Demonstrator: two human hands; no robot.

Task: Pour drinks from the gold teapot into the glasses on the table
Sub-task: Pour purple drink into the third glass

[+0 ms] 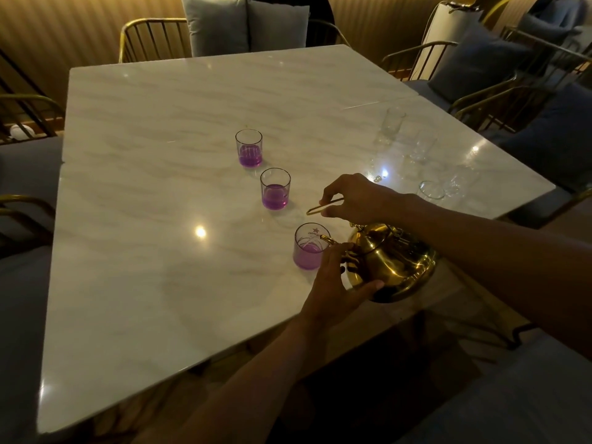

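Note:
The gold teapot (392, 261) is tilted to the left above the table's near right edge, its spout over the rim of the nearest glass (309, 246), which holds purple liquid. My right hand (355, 198) grips the teapot's thin wire handle from above. My left hand (336, 282) presses against the pot's lower left side beside the spout. Two more glasses with purple drink stand in a line behind: a middle glass (275, 189) and a far glass (249, 148).
The white marble table (153, 193) carries several empty clear glasses (431, 191) at its right side, near the edge. Gold wire chairs with grey cushions (243, 25) surround the table at the back, left and right.

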